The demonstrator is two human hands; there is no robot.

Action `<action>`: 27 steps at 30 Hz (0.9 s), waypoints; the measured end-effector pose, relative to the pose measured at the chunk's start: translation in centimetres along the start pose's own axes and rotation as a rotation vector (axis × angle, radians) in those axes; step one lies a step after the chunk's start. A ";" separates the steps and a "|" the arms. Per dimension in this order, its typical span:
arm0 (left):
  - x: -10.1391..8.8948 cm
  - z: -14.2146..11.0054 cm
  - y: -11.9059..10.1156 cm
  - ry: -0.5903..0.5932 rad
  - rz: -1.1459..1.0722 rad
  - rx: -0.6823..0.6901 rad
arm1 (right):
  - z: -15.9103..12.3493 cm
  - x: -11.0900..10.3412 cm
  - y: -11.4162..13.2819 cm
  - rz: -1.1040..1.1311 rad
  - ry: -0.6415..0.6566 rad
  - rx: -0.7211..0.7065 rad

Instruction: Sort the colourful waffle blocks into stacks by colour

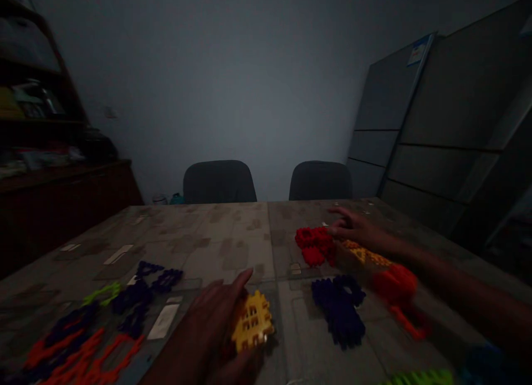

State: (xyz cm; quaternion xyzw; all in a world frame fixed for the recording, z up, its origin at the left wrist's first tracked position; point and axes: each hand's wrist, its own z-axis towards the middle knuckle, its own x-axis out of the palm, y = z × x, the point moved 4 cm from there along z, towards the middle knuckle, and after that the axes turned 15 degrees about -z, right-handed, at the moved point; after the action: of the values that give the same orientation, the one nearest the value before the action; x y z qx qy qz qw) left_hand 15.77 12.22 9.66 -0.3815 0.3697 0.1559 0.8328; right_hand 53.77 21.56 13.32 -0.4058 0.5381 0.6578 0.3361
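Observation:
My left hand [210, 313] is closed on a small stack of yellow toothed plastic building pieces [250, 321], fingers along the far side and thumb at the near side. Something dark red shows under the stack's near left corner. Farther off, my right hand [357, 229] has its fingers apart, the fingertips at the right edge of a pile of red building pieces [313, 245]. No piece can be seen in it. Orange-yellow pieces [368, 255] lie beneath its wrist. Between the hands and nearer to me sits a dark blue pile of pieces [338, 310].
Orange-red pieces [394, 285] lie under my right forearm, with lime green pieces [419, 378] at the bottom edge. Loose dark blue pieces [137, 296] and orange pieces [110, 360] are spread at left. Two chairs [220, 181] stand behind the patterned table [233, 230].

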 end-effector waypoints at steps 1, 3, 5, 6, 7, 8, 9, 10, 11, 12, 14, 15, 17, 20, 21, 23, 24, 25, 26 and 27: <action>0.6 1.4 -0.3 0.011 -0.014 0.052 | -0.7 1.0 1.9 0.055 0.020 -0.013; 1.9 4.1 -1.0 0.000 -0.046 0.166 | -2.3 2.7 5.4 0.157 0.074 -0.033; 3.2 6.2 -1.9 0.006 -0.070 0.244 | -3.5 4.1 7.9 0.422 0.171 -0.001; 3.7 6.9 -2.3 0.009 -0.077 0.277 | -4.0 4.5 8.6 0.512 0.203 0.031; 4.1 7.5 -2.6 0.017 -0.081 0.306 | -4.4 4.7 9.2 0.600 0.227 0.063; 4.4 7.9 -3.0 0.025 -0.086 0.332 | -4.6 4.9 9.5 0.667 0.240 0.095; 4.7 8.2 -3.2 0.034 -0.086 0.348 | -4.8 5.0 9.6 0.726 0.244 0.123; 4.9 8.5 -3.5 0.038 -0.085 0.357 | -4.8 5.1 9.6 0.781 0.239 0.146; 5.0 8.9 -3.7 0.038 -0.084 0.362 | -4.8 5.2 9.5 0.828 0.229 0.166; 5.2 9.2 -3.9 0.039 -0.084 0.373 | -4.8 5.3 9.3 0.862 0.213 0.184; 5.4 10.0 -4.4 0.032 -0.078 0.401 | -4.6 5.3 9.0 0.887 0.180 0.212; 5.5 10.5 -4.8 0.028 -0.075 0.418 | -4.5 5.1 8.7 0.890 0.166 0.223; 5.5 11.3 -5.4 0.029 -0.075 0.433 | -4.2 4.1 7.7 0.886 0.141 0.245; 4.7 11.6 -6.2 0.010 -0.075 0.457 | -3.8 0.6 4.1 0.840 0.033 0.319; 4.3 11.3 -6.2 0.000 -0.072 0.463 | -3.7 -0.9 2.2 0.810 -0.022 0.361; 3.4 10.2 -5.6 -0.026 -0.052 0.470 | -3.9 -3.7 -2.0 0.732 -0.133 0.456; 3.1 9.3 -5.0 -0.030 -0.036 0.457 | -4.2 -4.8 -4.2 0.690 -0.172 0.504; 2.8 8.4 -4.1 -0.032 -0.012 0.447 | -4.5 -5.5 -6.2 0.646 -0.189 0.553; 2.6 7.3 -3.0 -0.035 0.016 0.436 | -5.0 -5.9 -8.1 0.599 -0.193 0.600; 2.6 6.3 -1.7 -0.028 0.039 0.405 | -5.4 -5.9 -9.7 0.555 -0.182 0.638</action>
State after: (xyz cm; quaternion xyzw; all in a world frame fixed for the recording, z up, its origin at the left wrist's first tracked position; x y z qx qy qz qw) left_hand 21.56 15.78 11.37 -0.1970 0.3889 0.0996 0.8944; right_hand 65.90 18.15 13.88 -0.0622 0.7714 0.5571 0.3012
